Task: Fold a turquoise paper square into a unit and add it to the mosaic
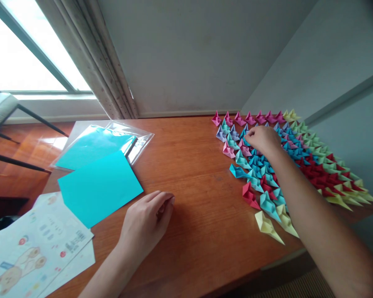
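Rows of small folded paper boats (269,203) in several colours cover the right side of the wooden table. My right hand (263,138) reaches over them, its fingers pinched at a blue paper boat (244,131) between purple and pink ones. Part of that boat is hidden by the fingertips. Near the table's front middle rests my left hand (149,217), fingers curled in and thumb against them, with nothing visible inside. To its left lies a flat turquoise sheet of paper (99,188).
A clear plastic sleeve (139,145) holding more turquoise paper is at the back left. Printed sheets with a bear drawing (25,265) lie at the front left. A curtain (93,54), window and chair (3,107) stand beyond; walls border the back and right.
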Available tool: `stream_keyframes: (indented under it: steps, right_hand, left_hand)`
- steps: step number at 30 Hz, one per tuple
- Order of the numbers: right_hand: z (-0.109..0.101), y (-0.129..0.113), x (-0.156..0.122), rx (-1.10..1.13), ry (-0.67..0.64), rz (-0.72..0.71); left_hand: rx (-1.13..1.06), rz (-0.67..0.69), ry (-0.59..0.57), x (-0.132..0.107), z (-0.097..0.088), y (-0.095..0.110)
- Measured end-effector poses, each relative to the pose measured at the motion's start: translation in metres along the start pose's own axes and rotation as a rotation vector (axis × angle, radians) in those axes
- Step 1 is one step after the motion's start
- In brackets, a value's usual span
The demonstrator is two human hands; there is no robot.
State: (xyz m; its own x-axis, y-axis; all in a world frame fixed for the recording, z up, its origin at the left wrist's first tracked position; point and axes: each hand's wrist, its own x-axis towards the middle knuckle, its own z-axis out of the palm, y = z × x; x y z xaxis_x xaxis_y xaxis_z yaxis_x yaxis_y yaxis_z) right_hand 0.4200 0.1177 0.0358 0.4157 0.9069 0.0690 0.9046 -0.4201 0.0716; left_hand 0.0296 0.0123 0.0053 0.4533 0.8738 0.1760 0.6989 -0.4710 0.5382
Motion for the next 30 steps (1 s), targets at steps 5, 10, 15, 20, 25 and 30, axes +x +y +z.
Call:
stream_keyframes:
  steps: [5, 10, 15, 20, 25, 30]
  right_hand:
    - [0.001, 0.002, 0.000, -0.011, 0.002, -0.011]
    - [0.003, 0.005, 0.002, -0.019, 0.018, -0.008]
    - [0.003, 0.006, 0.003, -0.010, 0.038, -0.014]
    - [0.001, 0.005, 0.001, 0.015, 0.065, -0.019]
    - [-0.013, 0.009, -0.017, 0.122, 0.150, -0.083]
    - [-0.036, 0.000, -0.069, 0.368, 0.011, -0.222]
  left_hand:
    - [-0.009, 0.003, 0.000, 0.000, 0.000, 0.001]
    - [-0.016, 0.000, 0.000, 0.000, 0.000, 0.000]
    - [-0.018, -0.002, -0.003, 0.000, 0.000, -0.001]
    - [-0.018, 0.003, -0.005, 0.000, 0.001, -0.001]
    - [-0.021, 0.012, 0.003, -0.001, 0.000, -0.001]
    - [-0.016, 0.010, -0.002, -0.001, 0.001, -0.001]
